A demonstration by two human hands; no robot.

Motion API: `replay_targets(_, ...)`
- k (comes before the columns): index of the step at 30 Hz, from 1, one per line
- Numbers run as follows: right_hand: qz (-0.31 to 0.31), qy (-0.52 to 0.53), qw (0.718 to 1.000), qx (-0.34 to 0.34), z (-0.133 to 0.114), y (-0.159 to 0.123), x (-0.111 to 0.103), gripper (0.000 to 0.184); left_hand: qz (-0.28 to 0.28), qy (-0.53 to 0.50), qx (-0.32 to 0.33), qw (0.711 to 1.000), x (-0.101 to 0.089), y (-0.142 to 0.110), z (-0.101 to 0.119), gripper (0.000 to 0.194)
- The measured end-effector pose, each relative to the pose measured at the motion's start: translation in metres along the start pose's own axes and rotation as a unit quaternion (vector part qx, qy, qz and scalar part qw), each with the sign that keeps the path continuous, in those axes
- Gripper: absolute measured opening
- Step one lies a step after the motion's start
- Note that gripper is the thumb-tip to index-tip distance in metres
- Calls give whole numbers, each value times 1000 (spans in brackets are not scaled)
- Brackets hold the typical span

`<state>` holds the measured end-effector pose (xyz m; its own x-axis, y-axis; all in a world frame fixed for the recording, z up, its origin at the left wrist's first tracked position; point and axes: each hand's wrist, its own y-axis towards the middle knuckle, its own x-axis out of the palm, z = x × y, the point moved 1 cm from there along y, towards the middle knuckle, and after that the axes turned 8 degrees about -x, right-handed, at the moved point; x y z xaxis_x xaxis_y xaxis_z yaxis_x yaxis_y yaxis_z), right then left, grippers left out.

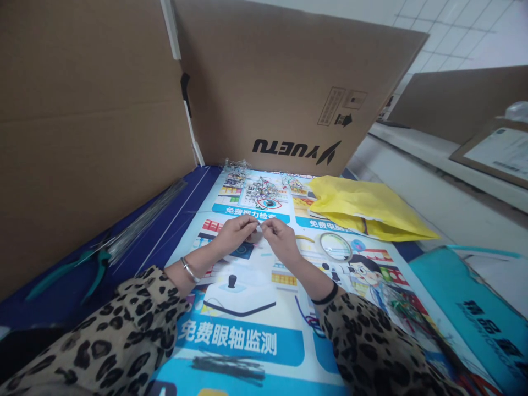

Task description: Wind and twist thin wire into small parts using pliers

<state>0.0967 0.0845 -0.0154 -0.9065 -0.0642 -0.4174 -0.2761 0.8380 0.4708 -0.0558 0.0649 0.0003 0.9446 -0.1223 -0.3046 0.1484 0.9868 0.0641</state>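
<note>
My left hand (236,235) and my right hand (281,238) meet over the middle of the printed poster sheet (251,272). Both are closed in a pinch, fingertips almost touching. A tiny pale bit shows between them, too small to name. Just beyond the fingers lies a tangled heap of thin wire pieces (263,190). To the right of my right hand is a roll of clear tape (335,246). A purple and red wire (307,316) curls near my right wrist. Closer to me lies a bundle of short dark wires (229,367).
Cardboard panels (289,82) wall off the back and left. On the left are long thin metal wires (148,220) and teal-handled pliers (61,275). A yellow bag (367,206), a teal box (474,308) and loose coloured wires (412,316) lie on the right.
</note>
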Motion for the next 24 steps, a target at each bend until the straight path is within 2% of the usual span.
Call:
replay_targets(7,-11,-24,1000,3,-2,0,2,14,25,88,29,995,0,-2,4,17)
replay_targets(16,-14,-85,996,-32,-3,-1,2,15,51,201,74,975,-1,-1,1,14)
replay_targets(21,-9,-98,994,-44,-7,-1,1,12,54,226,102,967,-1,-1,0,14)
replay_targets(24,-14,-97,994,-43,-6,-2,1,12,46,226,91,969,-1,-2,2,14)
